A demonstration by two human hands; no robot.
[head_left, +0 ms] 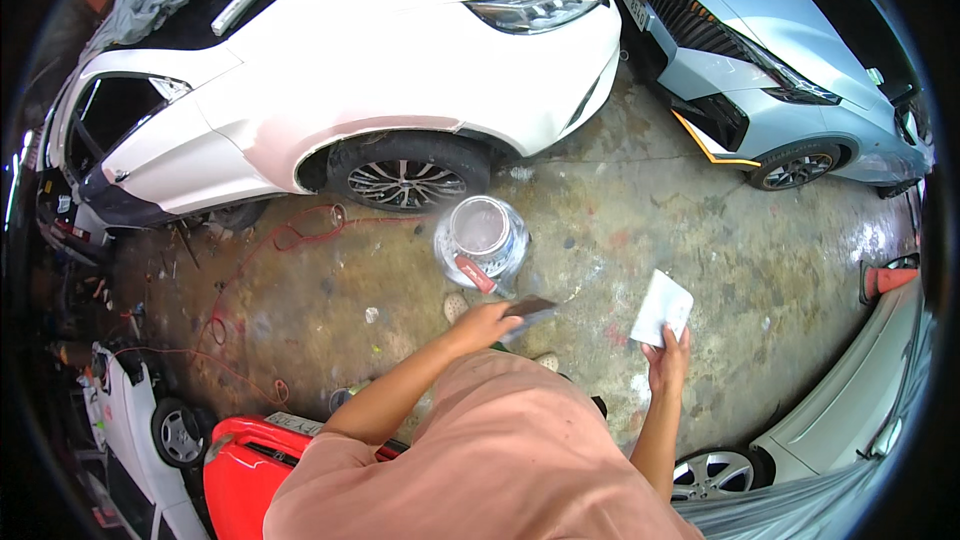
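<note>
My left hand (pixel 484 326) is closed on a dark, flat, thin-edged piece (pixel 532 312), whose exact kind I cannot make out. Off to the right, my right hand (pixel 668 358) pinches a white, flat, roughly rectangular piece (pixel 662 302) by its lower edge; it looks like a stiff sheet or small board. Just beyond my left hand a large clear plastic jug (pixel 512 252) stands on the floor with a round pale top. A red-handled tool (pixel 475 275) rests against its near side.
Ahead is a white car (pixel 330 50) with a pinkish patch along its wheel arch, above a front wheel (pixel 405 180). A light blue car (pixel 720 30) stands far right. A red hose (pixel 285 230) winds over the stained floor. An orange cone (pixel 885 281) and a red car (pixel 235 470) are at the sides.
</note>
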